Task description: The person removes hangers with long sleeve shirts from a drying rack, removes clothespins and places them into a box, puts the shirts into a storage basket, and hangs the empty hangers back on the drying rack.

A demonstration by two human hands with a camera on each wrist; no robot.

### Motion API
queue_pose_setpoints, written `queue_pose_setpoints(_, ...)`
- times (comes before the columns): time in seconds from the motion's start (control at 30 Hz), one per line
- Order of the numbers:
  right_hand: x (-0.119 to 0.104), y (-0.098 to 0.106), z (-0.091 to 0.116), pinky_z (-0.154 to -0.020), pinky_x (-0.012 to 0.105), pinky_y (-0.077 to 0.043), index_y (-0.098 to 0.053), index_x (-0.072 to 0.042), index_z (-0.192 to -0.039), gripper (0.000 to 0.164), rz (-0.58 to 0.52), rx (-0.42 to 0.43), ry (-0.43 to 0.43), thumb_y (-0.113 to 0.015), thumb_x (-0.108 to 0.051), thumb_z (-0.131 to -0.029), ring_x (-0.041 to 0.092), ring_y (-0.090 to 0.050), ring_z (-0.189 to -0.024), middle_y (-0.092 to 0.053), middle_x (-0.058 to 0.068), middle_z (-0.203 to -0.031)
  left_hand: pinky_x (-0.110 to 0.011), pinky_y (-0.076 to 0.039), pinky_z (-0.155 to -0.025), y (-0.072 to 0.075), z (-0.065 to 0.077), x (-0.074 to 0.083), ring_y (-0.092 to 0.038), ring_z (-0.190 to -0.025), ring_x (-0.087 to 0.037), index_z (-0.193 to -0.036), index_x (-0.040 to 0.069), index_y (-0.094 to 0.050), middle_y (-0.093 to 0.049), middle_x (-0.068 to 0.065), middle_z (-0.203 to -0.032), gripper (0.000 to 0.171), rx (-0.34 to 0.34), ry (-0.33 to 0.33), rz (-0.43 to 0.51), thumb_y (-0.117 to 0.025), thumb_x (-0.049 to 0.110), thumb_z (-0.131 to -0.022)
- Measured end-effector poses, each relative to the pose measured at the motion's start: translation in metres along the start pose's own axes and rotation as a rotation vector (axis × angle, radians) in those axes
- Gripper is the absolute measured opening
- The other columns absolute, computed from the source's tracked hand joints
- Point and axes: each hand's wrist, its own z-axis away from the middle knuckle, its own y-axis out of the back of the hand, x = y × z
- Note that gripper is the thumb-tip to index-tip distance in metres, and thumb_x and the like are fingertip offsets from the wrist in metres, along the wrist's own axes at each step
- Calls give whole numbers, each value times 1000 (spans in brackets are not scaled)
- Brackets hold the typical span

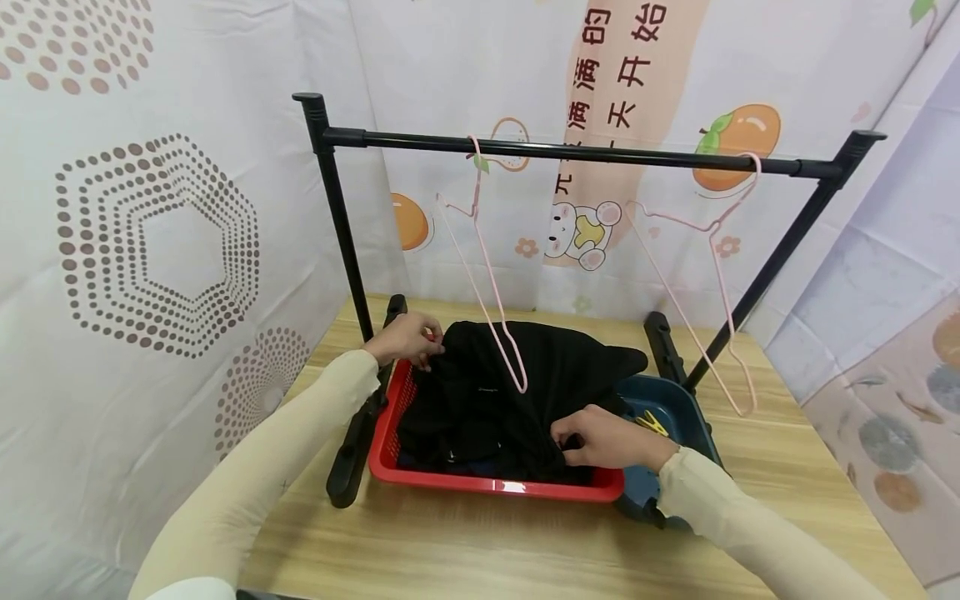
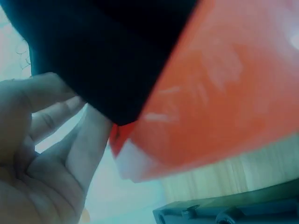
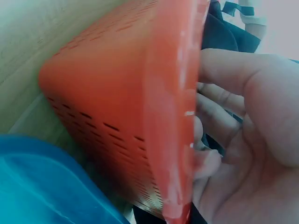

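A black garment (image 1: 510, 392) lies bunched in the red basket (image 1: 495, 485) and spills past its back and right rim. At the basket's back left corner, my left hand (image 1: 408, 340) pinches the garment's edge; in the left wrist view the black cloth (image 2: 112, 60) covers the fingertips. My right hand (image 1: 611, 437) grips the cloth near the front right corner. In the right wrist view the curled fingers of the right hand (image 3: 247, 121) are just inside the basket rim (image 3: 180, 93), which partly hides them.
A black rack (image 1: 570, 152) stands over the basket, with two pink hangers (image 1: 504, 333) (image 1: 720, 229) on its bar. Right of the basket is a blue basin (image 1: 675, 400) holding a yellow clip (image 1: 651, 422). The wooden table (image 1: 465, 542) extends in front.
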Motion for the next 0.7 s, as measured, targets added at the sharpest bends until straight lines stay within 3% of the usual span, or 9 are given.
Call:
queue_pose_setpoints(0.1, -1, 0, 1, -63, 22, -44, -64, -23, -85, 25, 5, 8, -38, -71, 1, -87, 3, -51, -67, -55, -14, -77, -35, -59, -67, 2, 6, 7, -72, -74, -21, -97, 6, -68, -72, -10, -93, 5, 37, -46, -8, -70, 10, -98)
queue_pose_setpoints(0.23, -2, 1, 3, -63, 23, -45, -65, -22, -87, 21, -5, 17, -73, -71, -2, -89, 4, -52, -69, -56, -14, -78, -36, -59, -72, 3, 27, 18, -72, -80, -19, -95, 11, -68, -72, -5, -97, 5, 59, -191, -10, -71, 12, -98)
queue_pose_setpoints(0.37, -2, 0, 5, -62, 23, -43, -66, -21, -87, 17, -11, 29, -72, -73, -5, -91, 5, -51, -68, -55, -13, -77, -31, -58, -76, -3, 52, 25, -69, -87, -11, -91, 17, -68, -68, 5, -94, 10, -18, -437, -251, -73, 11, -96)
queue_pose_setpoints(0.47, -2, -1, 6, -60, 22, -43, -66, -22, -87, 20, -18, 42, -74, -72, -3, -91, 5, -50, -65, -54, -13, -74, -26, -55, -75, -15, 69, 26, -64, -87, -9, -87, 18, -66, -62, 6, -92, 14, -145, -568, -446, -73, 7, -92)
queue_pose_setpoints(0.6, -2, -4, 4, -61, 23, -45, -64, -23, -86, 24, -11, 42, -79, -72, -2, -92, 4, -51, -66, -53, -13, -74, -23, -50, -71, -32, 83, 24, -55, -81, -11, -86, 17, -67, -60, 4, -92, 14, -343, -555, -569, -74, 6, -90)
queue_pose_setpoints(0.7, -3, -5, 2, -62, 23, -46, -65, -23, -85, 23, 9, 22, -70, -70, -2, -93, 4, -51, -67, -54, -13, -75, -21, -49, -72, -42, 86, 19, -52, -80, -9, -85, 17, -68, -58, 5, -89, 14, -407, -518, -607, -76, 5, -90)
